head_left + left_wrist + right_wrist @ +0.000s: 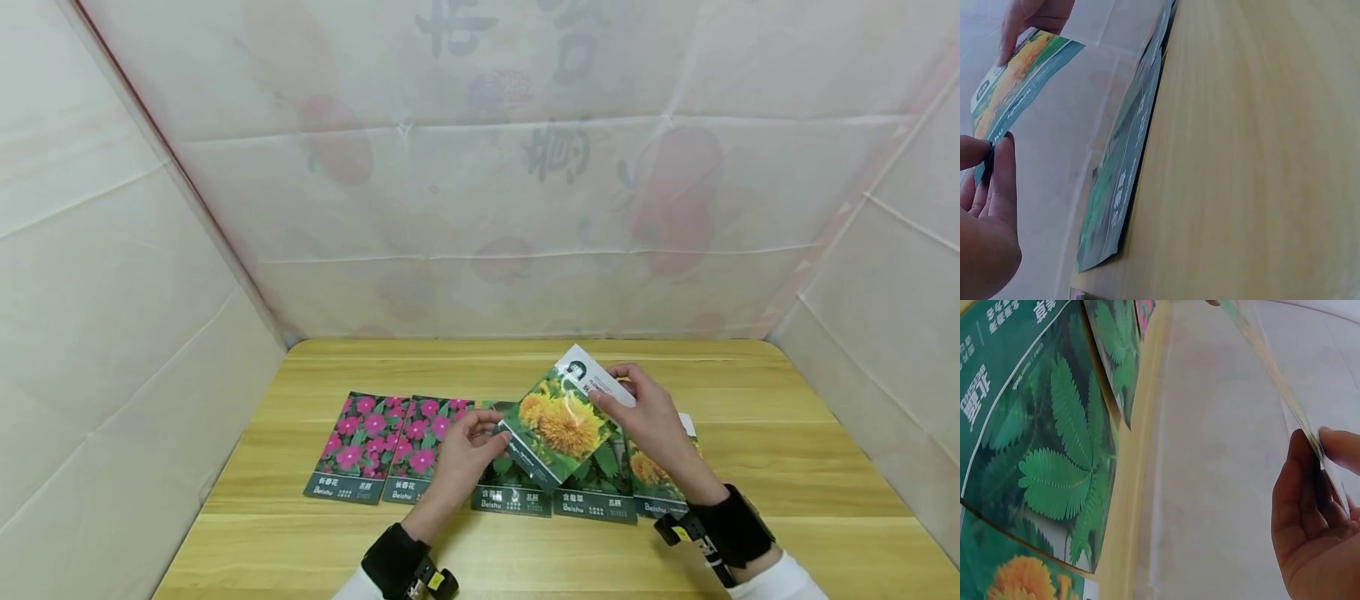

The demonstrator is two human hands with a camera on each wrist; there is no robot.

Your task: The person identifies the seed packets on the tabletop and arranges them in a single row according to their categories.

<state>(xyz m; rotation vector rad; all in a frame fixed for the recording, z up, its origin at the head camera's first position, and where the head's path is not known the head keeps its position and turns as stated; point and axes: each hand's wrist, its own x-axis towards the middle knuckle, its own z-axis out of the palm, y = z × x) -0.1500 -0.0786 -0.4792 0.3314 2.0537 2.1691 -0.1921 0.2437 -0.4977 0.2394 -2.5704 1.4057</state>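
Observation:
A seed packet with yellow double flowers [566,427] is held up and tilted over the row on the table. My left hand [463,454] pinches its lower left corner between thumb and fingers. At the upper right edge, my right hand [654,417] grips it, thumb on the front. The left wrist view shows both hands on the raised packet [1019,78]; the right wrist view catches it nearly edge-on. Beneath lie two green-leaf packets, one [513,500] left of the other [597,502], both partly covered from above. A yellow-flower packet [651,479] lies under my right forearm.
Two pink-flower packets lie at the row's left end, the outer one [363,446] in full view and the inner one [420,442] partly behind my left hand. The wooden table [300,550] meets a pale fabric wall [450,292] behind and at both sides.

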